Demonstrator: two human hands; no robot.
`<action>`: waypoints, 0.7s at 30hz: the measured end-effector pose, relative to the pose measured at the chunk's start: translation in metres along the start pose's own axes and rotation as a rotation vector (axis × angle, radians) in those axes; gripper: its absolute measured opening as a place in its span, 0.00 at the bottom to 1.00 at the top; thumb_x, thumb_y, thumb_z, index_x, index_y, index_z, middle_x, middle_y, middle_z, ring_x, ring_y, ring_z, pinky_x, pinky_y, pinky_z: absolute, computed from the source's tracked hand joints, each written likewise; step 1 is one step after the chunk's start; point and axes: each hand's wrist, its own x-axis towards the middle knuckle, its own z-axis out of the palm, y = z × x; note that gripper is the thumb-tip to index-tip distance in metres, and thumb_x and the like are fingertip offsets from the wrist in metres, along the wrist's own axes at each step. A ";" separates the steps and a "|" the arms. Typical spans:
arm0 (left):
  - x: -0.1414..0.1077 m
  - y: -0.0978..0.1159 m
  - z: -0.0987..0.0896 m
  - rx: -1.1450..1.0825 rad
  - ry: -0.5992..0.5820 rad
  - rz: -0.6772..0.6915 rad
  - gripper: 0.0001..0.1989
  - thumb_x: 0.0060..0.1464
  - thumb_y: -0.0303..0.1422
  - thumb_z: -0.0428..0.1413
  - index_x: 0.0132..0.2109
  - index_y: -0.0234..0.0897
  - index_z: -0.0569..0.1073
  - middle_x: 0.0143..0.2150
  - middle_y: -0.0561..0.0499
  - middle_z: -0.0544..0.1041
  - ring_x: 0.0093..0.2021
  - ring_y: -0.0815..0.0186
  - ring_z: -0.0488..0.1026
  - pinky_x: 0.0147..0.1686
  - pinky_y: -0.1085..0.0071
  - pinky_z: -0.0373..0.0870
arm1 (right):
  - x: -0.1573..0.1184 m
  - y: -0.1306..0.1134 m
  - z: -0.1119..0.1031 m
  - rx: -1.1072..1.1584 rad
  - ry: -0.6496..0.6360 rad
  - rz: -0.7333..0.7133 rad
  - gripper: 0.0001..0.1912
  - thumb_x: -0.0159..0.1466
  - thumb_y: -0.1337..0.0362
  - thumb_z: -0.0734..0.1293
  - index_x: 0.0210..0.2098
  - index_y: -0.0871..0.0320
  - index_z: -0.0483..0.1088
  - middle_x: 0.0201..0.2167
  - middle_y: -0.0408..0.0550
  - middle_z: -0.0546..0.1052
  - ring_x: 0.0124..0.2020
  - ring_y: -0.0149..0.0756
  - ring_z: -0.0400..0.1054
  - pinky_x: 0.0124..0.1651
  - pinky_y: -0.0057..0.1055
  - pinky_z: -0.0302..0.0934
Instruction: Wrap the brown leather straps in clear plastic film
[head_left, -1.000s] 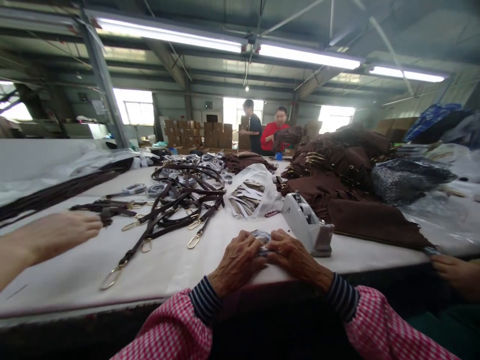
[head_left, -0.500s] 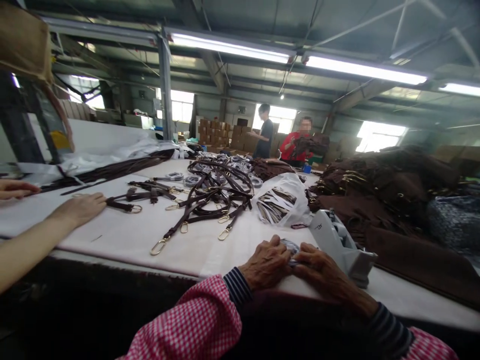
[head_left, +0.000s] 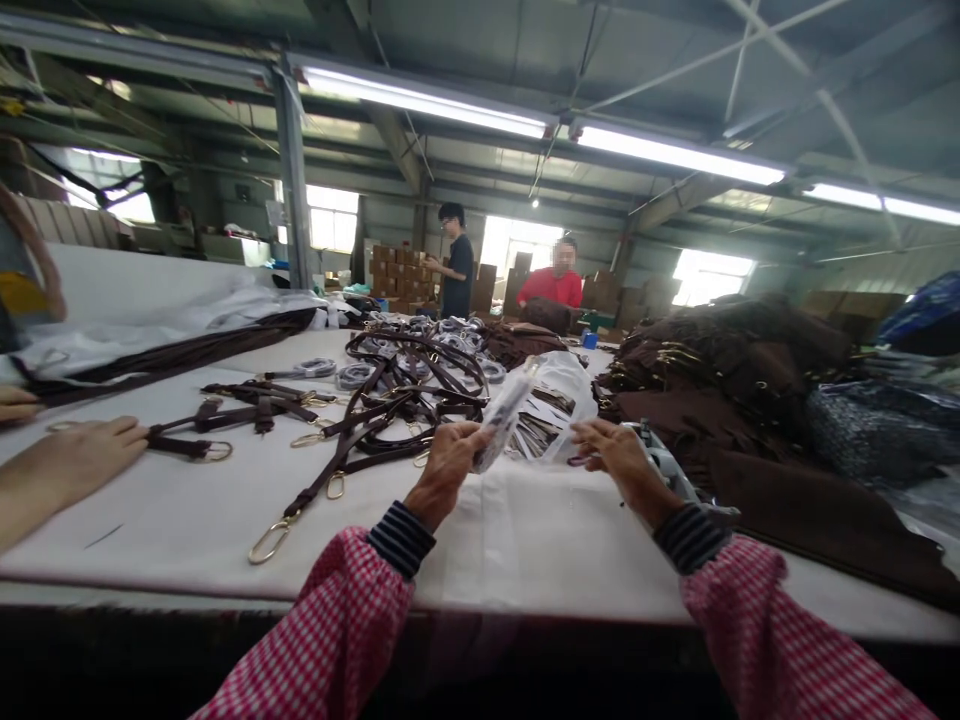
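My left hand [head_left: 448, 468] is closed on a strap in a clear plastic wrap [head_left: 504, 418], holding it tilted above the table. To its right, my right hand [head_left: 621, 462] reaches forward with its fingers apart, beside a white plastic bag [head_left: 576, 385] full of paper strips. A small purple item [head_left: 577, 461] shows at its fingertips; whether they touch it I cannot tell. Partly behind this hand stands a grey tape dispenser [head_left: 664, 465]. Dark brown straps with gold clips [head_left: 360, 440] lie in a tangle left of my hands.
Brown fringed bags [head_left: 720, 400] are heaped on the right of the white table [head_left: 420, 545]. Plastic-wrapped coiled straps [head_left: 352, 375] lie farther back. At left, a co-worker's hand [head_left: 90, 455] rests by a strap. Two people stand beyond the table.
My hands, together on the wrapped strap near the dispenser, have moved apart. The left has lifted the strap up and leftward; the right has let go and reached forward. The view has swung right.
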 end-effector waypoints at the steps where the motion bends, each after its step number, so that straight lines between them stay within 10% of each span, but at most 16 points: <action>1: 0.006 -0.001 -0.004 -0.071 0.029 -0.033 0.27 0.54 0.56 0.58 0.29 0.34 0.76 0.25 0.51 0.71 0.25 0.67 0.66 0.26 0.71 0.61 | 0.007 0.001 0.015 -0.041 -0.053 -0.007 0.19 0.69 0.53 0.64 0.42 0.63 0.78 0.38 0.55 0.81 0.34 0.39 0.75 0.31 0.31 0.68; 7: 0.014 -0.014 -0.008 -0.302 0.132 -0.170 0.26 0.40 0.55 0.68 0.29 0.33 0.78 0.24 0.51 0.74 0.25 0.67 0.68 0.27 0.72 0.65 | 0.050 0.004 0.081 -0.348 -0.202 -0.056 0.09 0.67 0.62 0.72 0.43 0.62 0.76 0.48 0.51 0.78 0.51 0.43 0.73 0.54 0.45 0.69; 21: 0.016 -0.017 -0.010 -0.409 0.208 -0.278 0.25 0.35 0.53 0.70 0.29 0.34 0.78 0.26 0.51 0.76 0.26 0.66 0.69 0.25 0.71 0.67 | 0.074 0.017 0.066 -0.303 -0.393 0.016 0.13 0.70 0.58 0.70 0.47 0.62 0.75 0.45 0.48 0.79 0.39 0.37 0.75 0.39 0.34 0.73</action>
